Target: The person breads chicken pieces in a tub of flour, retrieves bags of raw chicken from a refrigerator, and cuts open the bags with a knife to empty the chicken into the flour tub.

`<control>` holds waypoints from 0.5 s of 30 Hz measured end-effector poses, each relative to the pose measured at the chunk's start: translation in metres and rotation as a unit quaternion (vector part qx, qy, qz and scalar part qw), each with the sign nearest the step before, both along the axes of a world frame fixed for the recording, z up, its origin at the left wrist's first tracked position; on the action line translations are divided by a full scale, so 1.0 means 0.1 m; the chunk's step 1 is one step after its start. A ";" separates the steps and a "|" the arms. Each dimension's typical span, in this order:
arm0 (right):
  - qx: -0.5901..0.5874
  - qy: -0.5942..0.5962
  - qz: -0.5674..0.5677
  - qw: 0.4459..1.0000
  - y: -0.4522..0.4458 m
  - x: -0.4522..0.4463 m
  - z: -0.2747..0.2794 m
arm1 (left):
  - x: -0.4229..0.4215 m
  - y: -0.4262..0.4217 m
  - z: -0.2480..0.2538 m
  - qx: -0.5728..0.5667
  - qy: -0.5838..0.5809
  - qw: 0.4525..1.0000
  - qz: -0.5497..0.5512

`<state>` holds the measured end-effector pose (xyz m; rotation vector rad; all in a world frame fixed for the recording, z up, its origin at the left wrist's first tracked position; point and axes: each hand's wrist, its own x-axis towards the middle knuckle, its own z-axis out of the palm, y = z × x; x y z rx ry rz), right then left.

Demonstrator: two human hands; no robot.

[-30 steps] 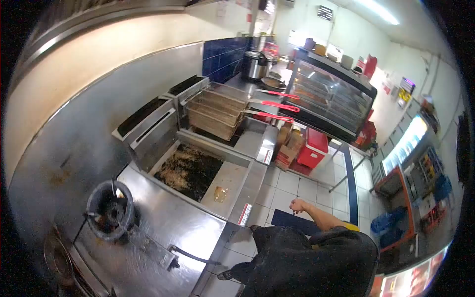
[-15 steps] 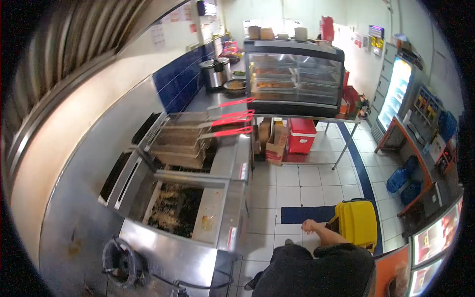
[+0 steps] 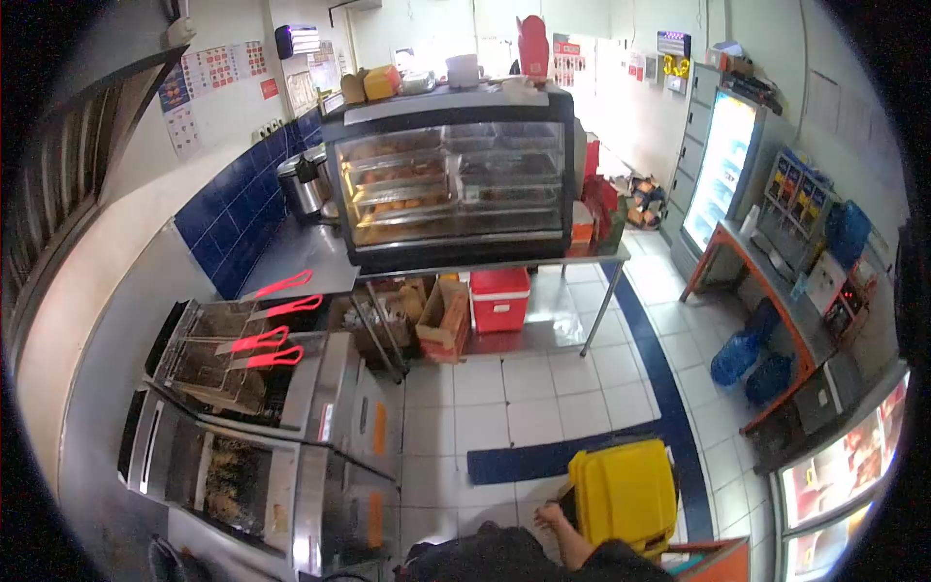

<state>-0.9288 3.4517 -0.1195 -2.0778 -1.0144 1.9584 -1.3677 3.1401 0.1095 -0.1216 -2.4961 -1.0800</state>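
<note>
My right hand (image 3: 551, 515) hangs low in front of my dark clothing (image 3: 485, 556), its fingers loosely bent and nothing visible in them. Just to its right stands a yellow lidded bin (image 3: 624, 493); I cannot tell whether the hand touches it. My left hand is out of view. At the left, wire fryer baskets (image 3: 208, 373) with red handles (image 3: 272, 354) rest over a steel fryer (image 3: 315, 407). In front of them an open fryer well (image 3: 233, 485) shows dark, crusted residue.
A glass food warmer (image 3: 451, 189) stands on a steel table (image 3: 485, 264), with a red cooler (image 3: 499, 299) and cardboard boxes (image 3: 444, 318) below. A lit drinks fridge (image 3: 722, 170), an orange-framed counter (image 3: 756, 281) and blue water jugs (image 3: 742, 359) line the right.
My view has moved forward and lifted. The fryer and food warmer now sit further left in view, and the burner has mostly left the frame. My right hand still hangs beside the yellow bin.
</note>
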 end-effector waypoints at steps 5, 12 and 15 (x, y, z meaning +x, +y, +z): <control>-0.011 0.032 -0.153 0.988 0.10 0.33 0.31 | 0.46 1.90 0.17 -0.059 -0.112 0.942 -0.311; -0.075 -0.037 -0.305 0.949 0.41 1.01 0.30 | 0.75 3.50 -0.60 -0.362 -0.260 0.757 -0.478; -0.061 -0.035 -0.373 0.925 0.91 1.09 0.33 | 0.69 4.14 -1.00 -0.428 -0.356 0.696 -0.452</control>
